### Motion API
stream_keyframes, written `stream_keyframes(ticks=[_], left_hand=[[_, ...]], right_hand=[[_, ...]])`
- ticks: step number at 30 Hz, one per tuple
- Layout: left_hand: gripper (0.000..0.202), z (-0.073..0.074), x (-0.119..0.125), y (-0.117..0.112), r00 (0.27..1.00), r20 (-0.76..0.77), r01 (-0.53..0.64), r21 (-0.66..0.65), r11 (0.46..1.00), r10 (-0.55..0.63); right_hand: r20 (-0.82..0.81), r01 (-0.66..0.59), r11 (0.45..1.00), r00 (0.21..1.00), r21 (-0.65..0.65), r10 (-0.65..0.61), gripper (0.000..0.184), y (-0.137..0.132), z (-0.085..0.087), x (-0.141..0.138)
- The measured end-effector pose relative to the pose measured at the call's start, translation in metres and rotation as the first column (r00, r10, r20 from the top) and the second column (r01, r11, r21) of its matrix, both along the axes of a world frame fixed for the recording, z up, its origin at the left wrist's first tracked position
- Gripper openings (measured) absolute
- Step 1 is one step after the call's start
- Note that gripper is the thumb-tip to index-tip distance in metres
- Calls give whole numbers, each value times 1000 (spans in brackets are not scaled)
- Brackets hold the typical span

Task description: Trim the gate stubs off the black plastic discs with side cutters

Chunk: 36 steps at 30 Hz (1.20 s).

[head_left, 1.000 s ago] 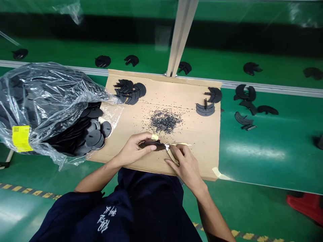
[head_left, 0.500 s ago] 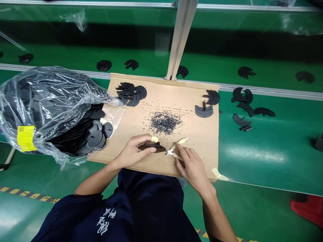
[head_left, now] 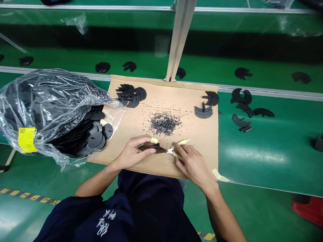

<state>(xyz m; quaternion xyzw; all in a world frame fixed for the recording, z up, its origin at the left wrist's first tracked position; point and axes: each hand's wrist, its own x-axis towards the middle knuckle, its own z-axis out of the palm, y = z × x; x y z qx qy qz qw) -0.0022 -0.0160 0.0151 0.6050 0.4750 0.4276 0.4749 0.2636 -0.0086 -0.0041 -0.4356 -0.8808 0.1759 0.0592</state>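
My left hand (head_left: 137,151) is closed on a flat black plastic disc (head_left: 153,148), tilted edge-on above the cardboard. Tape is wrapped around one of its fingertips. In my right hand (head_left: 188,159) are nippers (head_left: 170,151) with pale handles. Their metal jaws meet the disc's right edge; whether they bite into it I cannot tell. Just beyond both hands lies a heap of small black clippings (head_left: 165,123) on the cardboard sheet (head_left: 141,131).
A clear plastic bag (head_left: 60,101) full of black discs stands at the left. Curved black parts (head_left: 132,95) lie on the cardboard's far left, others (head_left: 204,112) at its right. More parts (head_left: 242,97) rest on the green table (head_left: 252,151). A metal post (head_left: 180,40) rises behind the cardboard.
My right hand has shifted slightly, and the nippers' handles look a little closer together. My left hand keeps the disc in nearly the same place. The whole view has moved slightly.
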Motion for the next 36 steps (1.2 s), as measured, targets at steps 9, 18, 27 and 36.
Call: stream_keyframes(ticks=[9, 18, 27, 36], left_hand=[[25, 0, 0, 2, 1000, -10, 21, -38, 999, -22], [23, -1, -2, 1, 999, 29, 19, -37, 999, -18], [18, 2, -1, 4, 998, 4, 60, -22, 998, -60], [17, 1, 0, 6, 998, 9, 59, -9, 998, -59]], right_hand=[[39, 57, 998, 998, 35, -59, 44, 3, -5, -3], [-203, 75, 994, 978, 85, -57, 32, 4, -3, -10], [-591, 82, 976, 784, -203, -189, 38, -1, 4, -13], [-704, 47, 918, 627, -393, -333, 41, -4, -1, -15]])
